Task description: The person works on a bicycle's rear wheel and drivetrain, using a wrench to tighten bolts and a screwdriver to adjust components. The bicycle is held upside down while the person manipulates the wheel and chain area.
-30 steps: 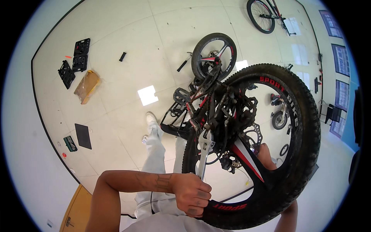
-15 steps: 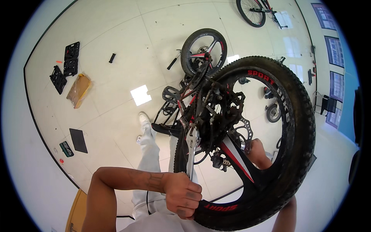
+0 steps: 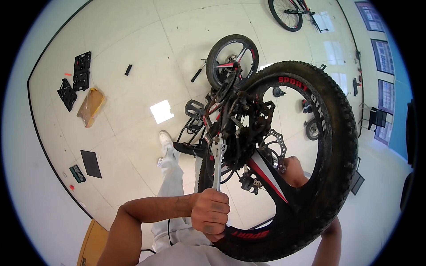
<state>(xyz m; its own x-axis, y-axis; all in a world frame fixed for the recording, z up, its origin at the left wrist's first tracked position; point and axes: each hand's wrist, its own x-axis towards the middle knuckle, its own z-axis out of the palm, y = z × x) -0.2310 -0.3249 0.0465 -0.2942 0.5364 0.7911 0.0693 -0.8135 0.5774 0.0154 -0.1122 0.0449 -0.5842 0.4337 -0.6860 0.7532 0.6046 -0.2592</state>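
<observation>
My left hand [image 3: 210, 215] is a fist around the handle of a silver wrench [image 3: 217, 166]. The wrench stands nearly upright, its head against the dark rear axle area of a bicycle. The bicycle's big black rear wheel [image 3: 344, 133] has a knobby tyre and broad spokes in black, white and red. My right arm passes behind the wheel. Seen through the spokes, my right hand [image 3: 293, 172] is curled beside the perforated brake disc [image 3: 276, 144]; its fingertips are partly hidden. A dark, greasy rear derailleur and sprockets [image 3: 259, 117] sit at the hub's middle.
The bicycle's front wheel [image 3: 233, 62] lies farther off, near a black-handled hammer-like tool [image 3: 199, 71]. Left on the tiled floor are open black tool cases [image 3: 82, 71], a yellow-brown packet [image 3: 92, 106] and a dark flat panel [image 3: 90, 164]. Another bicycle [image 3: 288, 15] is at the far right.
My left fist and the wrench handle have shifted slightly upward in view. The wheel appears a little farther left, and more of the brake disc shows beside my right hand.
</observation>
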